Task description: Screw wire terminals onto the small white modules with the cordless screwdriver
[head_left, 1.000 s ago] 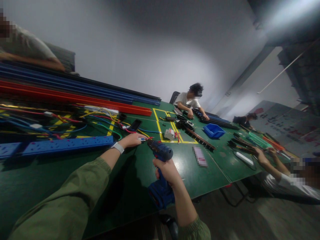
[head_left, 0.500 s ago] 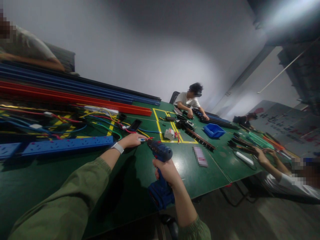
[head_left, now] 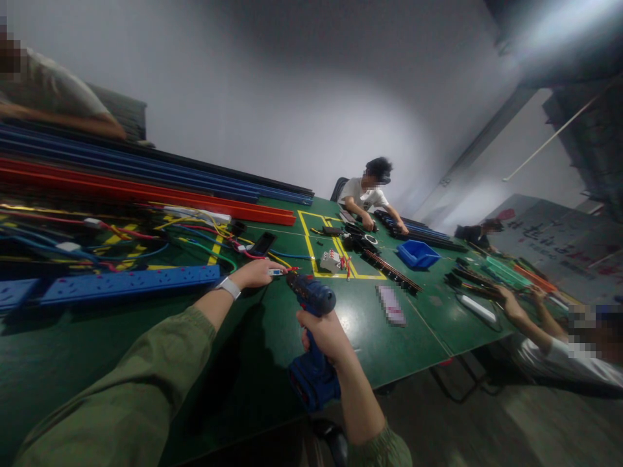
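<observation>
My right hand (head_left: 324,331) is wrapped round the handle of a blue power drill (head_left: 314,295), whose battery base hangs below it. The drill's front end points left, toward my left hand (head_left: 254,274). Pinched in the fingers of that left hand is a small white and blue part (head_left: 276,272), close to the drill tip. A thin yellow and red wire end shows beside the part. Whether the tip touches the part cannot be made out. Behind my left hand lies a black device (head_left: 263,244) among loose wires.
On the green table (head_left: 360,357) are a blue power strip (head_left: 131,283), red trunking (head_left: 146,191), a white module with red marks (head_left: 331,261), a blue bin (head_left: 417,253) and a pixelated phone-like object (head_left: 390,305). Other people sit behind, at the right and at the far left.
My hands and the drill have barely moved. The person across the table has shifted their head and hands slightly.
</observation>
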`<state>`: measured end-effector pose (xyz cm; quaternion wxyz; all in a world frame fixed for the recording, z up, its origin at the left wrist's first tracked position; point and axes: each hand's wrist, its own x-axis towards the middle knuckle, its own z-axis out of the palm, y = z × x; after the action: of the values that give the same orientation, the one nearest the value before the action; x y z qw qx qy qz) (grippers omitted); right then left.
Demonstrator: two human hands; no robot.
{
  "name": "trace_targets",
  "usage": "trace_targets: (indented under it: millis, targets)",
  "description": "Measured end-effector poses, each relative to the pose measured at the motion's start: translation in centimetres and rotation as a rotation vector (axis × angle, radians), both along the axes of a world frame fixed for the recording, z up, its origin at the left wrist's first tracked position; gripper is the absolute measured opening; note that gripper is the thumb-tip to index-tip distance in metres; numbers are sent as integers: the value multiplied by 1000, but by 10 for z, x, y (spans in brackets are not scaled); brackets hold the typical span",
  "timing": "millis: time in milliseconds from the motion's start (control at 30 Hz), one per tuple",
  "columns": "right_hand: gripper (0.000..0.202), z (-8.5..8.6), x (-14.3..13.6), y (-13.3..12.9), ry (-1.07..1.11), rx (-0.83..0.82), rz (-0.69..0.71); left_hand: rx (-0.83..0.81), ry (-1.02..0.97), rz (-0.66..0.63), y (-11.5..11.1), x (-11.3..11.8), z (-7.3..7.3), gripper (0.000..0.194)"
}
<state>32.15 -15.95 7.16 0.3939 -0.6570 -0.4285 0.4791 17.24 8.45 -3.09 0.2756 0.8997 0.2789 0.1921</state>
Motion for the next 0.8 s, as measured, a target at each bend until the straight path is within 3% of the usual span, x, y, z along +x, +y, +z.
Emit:
trace_targets:
  millis: [200, 533, 800]
  targets:
    - [17, 0, 0, 1, -9, 27, 12, -47, -60, -48, -6, -1, 7, 46]
    - [19, -5, 2, 0, -13, 48, 7, -9, -53, -86, 1, 0, -2, 48]
    - [17, -3, 0, 1, -27, 35, 2, -31, -69, -122, -1, 1, 2, 47]
